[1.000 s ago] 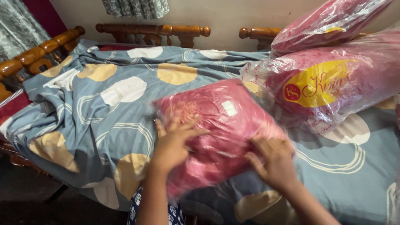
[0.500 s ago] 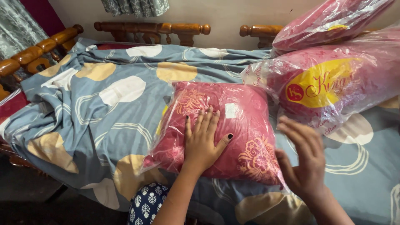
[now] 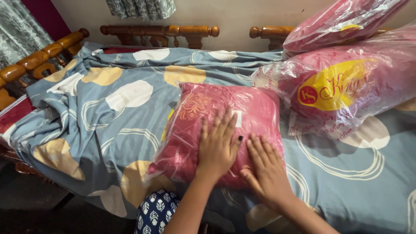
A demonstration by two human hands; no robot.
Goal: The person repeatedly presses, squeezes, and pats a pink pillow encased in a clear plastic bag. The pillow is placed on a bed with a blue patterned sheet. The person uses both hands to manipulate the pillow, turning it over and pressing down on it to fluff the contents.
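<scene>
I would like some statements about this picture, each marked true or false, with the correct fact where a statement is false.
1. Both hands lie flat on the red cushion in clear plastic wrap. True: the left hand and the right hand press on it side by side.
2. The cushion rests on a plain white sheet. False: it rests on a blue-grey bedsheet with cream and yellow circles.
3. Two larger wrapped red pillows are stacked at the right. True.
4. The bed frame is metal. False: the wooden rail has turned spindles.
5. The right hand is lifted off the cushion. False: its fingers lie on the wrap.
</scene>
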